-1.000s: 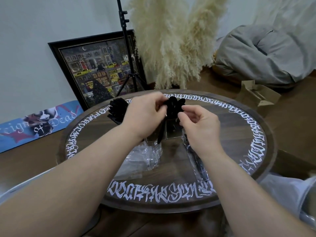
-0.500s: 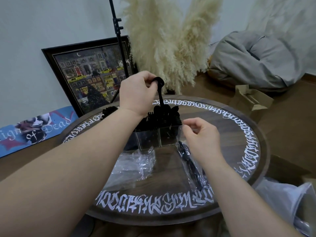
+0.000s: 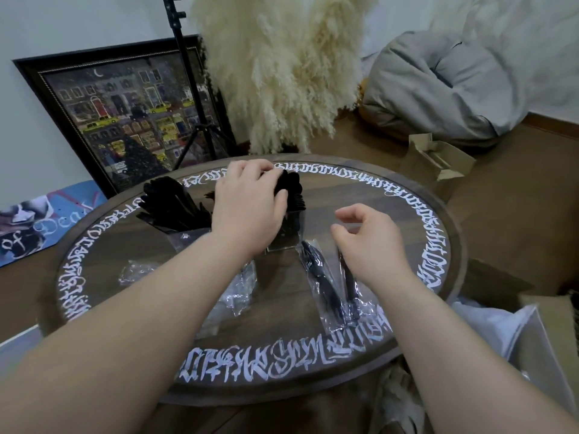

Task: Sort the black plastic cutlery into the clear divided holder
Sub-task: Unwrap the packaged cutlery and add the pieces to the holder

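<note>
The clear divided holder (image 3: 291,234) stands at the far middle of the round table (image 3: 344,195). A fan of black cutlery (image 3: 169,202) fills its left compartment, and black spoons (image 3: 294,186) stand in its right one. My left hand (image 3: 247,208) reaches over the holder, its fingers and thumb curled round the tops of the spoons. My right hand (image 3: 369,242) hovers loosely curled and holds nothing, just above a clear plastic bag with black cutlery (image 3: 322,283) lying on the table. The holder's middle is hidden behind my left hand.
Crumpled empty plastic bags (image 3: 241,289) lie under my left forearm. Behind the table are a tripod (image 3: 188,89), a framed picture (image 3: 125,114) and pampas grass (image 3: 282,73). An open cardboard box (image 3: 438,161) and a grey beanbag (image 3: 445,86) sit at the right.
My left hand had lifted a black spoon above the holder; it has come down onto the spoon bunch in the right compartment. My right hand has drifted back toward the bag.
</note>
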A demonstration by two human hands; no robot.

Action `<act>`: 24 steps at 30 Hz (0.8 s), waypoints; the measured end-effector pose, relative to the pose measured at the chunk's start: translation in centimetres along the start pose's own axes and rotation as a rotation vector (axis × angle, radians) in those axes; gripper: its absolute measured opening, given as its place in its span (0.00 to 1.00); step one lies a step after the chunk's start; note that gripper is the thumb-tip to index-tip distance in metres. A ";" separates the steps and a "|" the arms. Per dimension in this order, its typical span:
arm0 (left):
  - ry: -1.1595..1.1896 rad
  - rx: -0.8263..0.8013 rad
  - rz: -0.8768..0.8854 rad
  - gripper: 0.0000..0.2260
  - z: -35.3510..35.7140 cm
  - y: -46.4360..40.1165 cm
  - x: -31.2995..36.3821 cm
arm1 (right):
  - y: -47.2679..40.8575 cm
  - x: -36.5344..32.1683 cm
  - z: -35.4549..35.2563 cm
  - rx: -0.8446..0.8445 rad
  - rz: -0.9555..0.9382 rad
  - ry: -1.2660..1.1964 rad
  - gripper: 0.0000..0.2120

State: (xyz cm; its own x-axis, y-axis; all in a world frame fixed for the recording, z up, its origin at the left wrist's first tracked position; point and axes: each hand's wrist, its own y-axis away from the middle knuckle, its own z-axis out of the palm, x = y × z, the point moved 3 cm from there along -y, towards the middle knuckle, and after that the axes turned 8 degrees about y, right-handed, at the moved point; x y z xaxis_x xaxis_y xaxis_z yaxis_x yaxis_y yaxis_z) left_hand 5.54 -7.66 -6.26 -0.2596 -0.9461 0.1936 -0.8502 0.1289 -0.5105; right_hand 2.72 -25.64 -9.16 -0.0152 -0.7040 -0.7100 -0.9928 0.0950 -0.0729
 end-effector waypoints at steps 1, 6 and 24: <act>0.043 0.051 0.081 0.17 0.3 0.8 0.8 | -0.1 0.6 0.1 -0.025 0.014 0.070 0.13; 0.094 -0.168 0.225 0.17 4.4 5.3 4.2 | 0.2 3.8 0.8 -0.186 0.126 0.381 0.20; 0.154 -0.293 0.054 0.24 6.1 7.8 5.9 | 0.6 5.2 -2.5 -0.165 0.193 -0.241 0.08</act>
State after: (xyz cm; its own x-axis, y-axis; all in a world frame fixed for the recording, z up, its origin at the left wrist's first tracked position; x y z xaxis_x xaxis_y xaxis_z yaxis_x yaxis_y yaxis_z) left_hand 0.22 -14.02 -14.19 -0.3553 -0.8826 0.3080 -0.9229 0.2788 -0.2655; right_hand 1.70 -30.97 -11.11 -0.1959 -0.4957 -0.8461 -0.9804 0.0815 0.1793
